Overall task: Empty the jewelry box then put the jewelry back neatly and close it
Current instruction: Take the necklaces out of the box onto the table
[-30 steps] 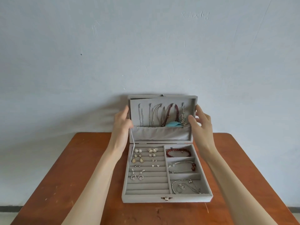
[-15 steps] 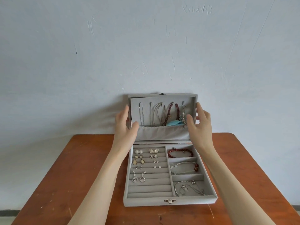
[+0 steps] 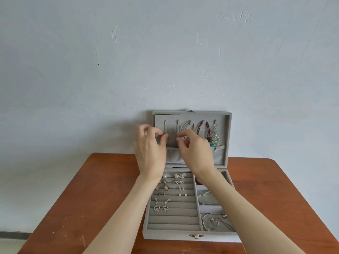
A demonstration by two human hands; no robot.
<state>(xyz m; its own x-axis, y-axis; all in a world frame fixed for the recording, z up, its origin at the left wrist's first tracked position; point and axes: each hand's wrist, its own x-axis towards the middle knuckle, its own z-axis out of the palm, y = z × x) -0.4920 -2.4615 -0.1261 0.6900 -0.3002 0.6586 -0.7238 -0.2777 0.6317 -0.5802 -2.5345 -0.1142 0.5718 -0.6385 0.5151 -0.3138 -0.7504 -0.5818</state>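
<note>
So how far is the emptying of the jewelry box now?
Done: the lid stands open. In hand: both hands, left hand and right hand, reach the silver chains hanging inside it. Left: everything; earrings and bracelets fill the tray, and nothing lies on the table.

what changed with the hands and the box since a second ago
Both hands left the lid's side edges and moved inward in front of the hanging necklaces: left hand by the leftmost chain, right hand beside it, fingers curled; any grip is unclear. The lid stays upright, earrings untouched.
</note>
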